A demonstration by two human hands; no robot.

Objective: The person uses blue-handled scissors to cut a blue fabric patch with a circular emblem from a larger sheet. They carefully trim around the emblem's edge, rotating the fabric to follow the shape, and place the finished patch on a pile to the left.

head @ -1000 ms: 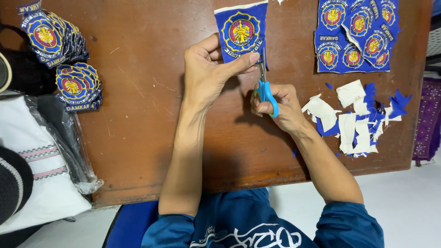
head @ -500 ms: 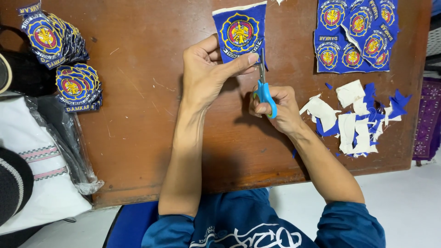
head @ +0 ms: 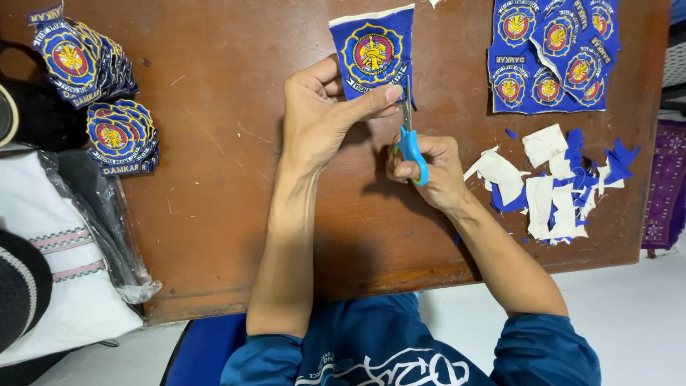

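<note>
The blue embroidered patch (head: pixel 373 53) was pinched in the closed left hand (head: pixel 321 114) — held up just above the right hand (head: pixel 429 168), whose fingers gripped the blue-handled scissors (head: pixel 409 139) — so the blades met its edge.

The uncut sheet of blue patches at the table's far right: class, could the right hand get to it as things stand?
Probably yes: bare table lies between the right hand and the sheet of patches, though the fingers are occupied with blue-handled scissors.

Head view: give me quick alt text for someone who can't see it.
Left hand pinches a blue embroidered patch while the right hand cuts its edge with blue-handled scissors over a brown wooden table. Trimmed patches lie left, uncut patches and scraps right.
</note>
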